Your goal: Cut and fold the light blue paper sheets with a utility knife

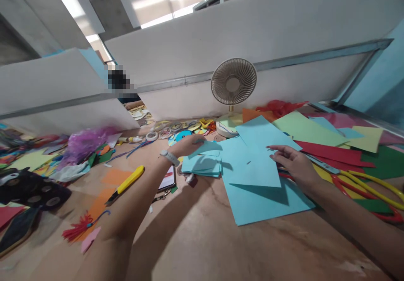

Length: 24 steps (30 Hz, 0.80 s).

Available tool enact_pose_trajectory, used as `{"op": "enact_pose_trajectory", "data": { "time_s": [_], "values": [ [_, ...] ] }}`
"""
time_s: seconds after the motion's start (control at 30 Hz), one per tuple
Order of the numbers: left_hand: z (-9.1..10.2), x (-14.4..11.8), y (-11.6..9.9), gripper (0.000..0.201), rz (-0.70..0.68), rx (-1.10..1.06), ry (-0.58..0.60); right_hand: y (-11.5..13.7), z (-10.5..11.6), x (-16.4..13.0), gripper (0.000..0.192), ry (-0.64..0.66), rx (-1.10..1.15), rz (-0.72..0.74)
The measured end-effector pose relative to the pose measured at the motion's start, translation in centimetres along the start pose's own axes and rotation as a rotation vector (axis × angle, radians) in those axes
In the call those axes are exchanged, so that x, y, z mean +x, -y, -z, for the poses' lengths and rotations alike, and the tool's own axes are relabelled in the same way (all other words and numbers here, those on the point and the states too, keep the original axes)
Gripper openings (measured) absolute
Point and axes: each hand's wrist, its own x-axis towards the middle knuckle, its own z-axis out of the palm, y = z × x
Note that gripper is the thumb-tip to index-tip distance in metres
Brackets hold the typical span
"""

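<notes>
My left hand (pixel 187 145) reaches forward and rests on a stack of small light blue paper pieces (pixel 202 164), fingers closed on the top piece. A watch is on that wrist. My right hand (pixel 292 160) lies with fingers spread on the right edge of a large light blue paper sheet (pixel 252 163), which overlaps more blue sheets (pixel 265 203) on the brown table. Both hands are about a sheet's width apart.
A small desk fan (pixel 233 83) stands behind the blue sheets. A yellow utility knife (pixel 126 183) and a phone (pixel 167 179) lie left of my arm. Coloured papers (pixel 315 133) and hoops (pixel 372 186) pile at right; tape rolls (pixel 152 136), purple tinsel (pixel 85 142) at left.
</notes>
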Motion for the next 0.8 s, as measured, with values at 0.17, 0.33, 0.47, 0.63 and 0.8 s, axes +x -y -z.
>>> {"op": "enact_pose_trajectory", "data": {
  "time_s": [0.17, 0.33, 0.47, 0.63, 0.8],
  "values": [
    [-1.1, 4.5, 3.6, 0.029, 0.099, 0.134, 0.113, 0.1, 0.2, -0.2, 0.046, 0.027, 0.011, -0.047],
    [-2.7, 5.2, 4.6, 0.030, 0.095, 0.244, 0.096, 0.3, 0.0, -0.4, 0.050, 0.041, -0.008, -0.043],
    [-2.7, 4.2, 4.4, 0.038, 0.056, 0.302, -0.020, 0.7, -0.2, -0.8, 0.052, 0.046, -0.017, -0.050],
    [-3.0, 0.3, -0.7, 0.056, -0.068, 0.261, -0.176, 1.6, -0.8, -1.7, 0.048, 0.040, 0.003, -0.044],
    [-6.4, -5.5, -8.4, 0.106, -0.483, 0.072, -0.041, 2.5, -1.6, -2.8, 0.049, 0.057, 0.068, -0.049]
  ]
}}
